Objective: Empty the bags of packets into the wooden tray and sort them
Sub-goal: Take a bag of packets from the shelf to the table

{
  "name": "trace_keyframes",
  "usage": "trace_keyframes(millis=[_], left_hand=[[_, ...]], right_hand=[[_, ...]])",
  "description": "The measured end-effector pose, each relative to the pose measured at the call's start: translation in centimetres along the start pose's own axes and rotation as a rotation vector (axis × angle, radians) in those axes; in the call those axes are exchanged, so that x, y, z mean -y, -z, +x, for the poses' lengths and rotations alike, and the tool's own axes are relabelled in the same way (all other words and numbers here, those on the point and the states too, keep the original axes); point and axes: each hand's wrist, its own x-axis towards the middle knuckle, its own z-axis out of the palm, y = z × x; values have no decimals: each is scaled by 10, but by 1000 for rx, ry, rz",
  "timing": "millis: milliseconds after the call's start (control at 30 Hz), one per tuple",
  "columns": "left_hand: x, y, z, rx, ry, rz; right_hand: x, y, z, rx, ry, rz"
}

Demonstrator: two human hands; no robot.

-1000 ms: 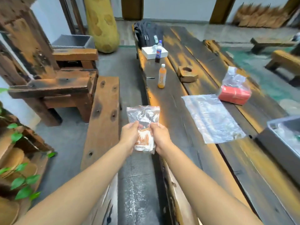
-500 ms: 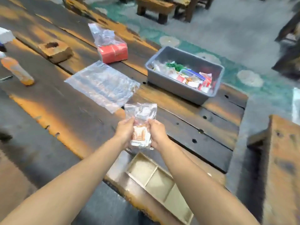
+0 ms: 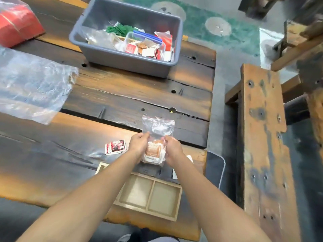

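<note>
Barely begun, it seems: packet bag (image 3: 153, 149) is gripped by L hand (image 3: 139, 143) & R hand (image 3: 172, 147), not yet emptied; wooden tray (image 3: 178, 201) (visible compts bare) at table's near edge.

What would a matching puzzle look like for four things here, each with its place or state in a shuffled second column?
Things:
1. small clear bag
2. grey tub
3. wooden tray
4. red-and-white packet

Places or states:
A. lies loose on the table
B. visible compartments empty
C. pinched by the left hand and right hand
D. holds mixed packets and bags

Pairs: 1-C, 2-D, 3-B, 4-A.
</note>
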Motion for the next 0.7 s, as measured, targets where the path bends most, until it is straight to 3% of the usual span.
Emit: trace_keyframes(millis=[467, 700], left_hand=[[55, 8, 66, -109, -7, 189], [55, 10, 70, -168, 11, 211]], right_hand=[[-41, -2, 67, 22, -117, 14], [-49, -1, 78, 8, -131, -114]])
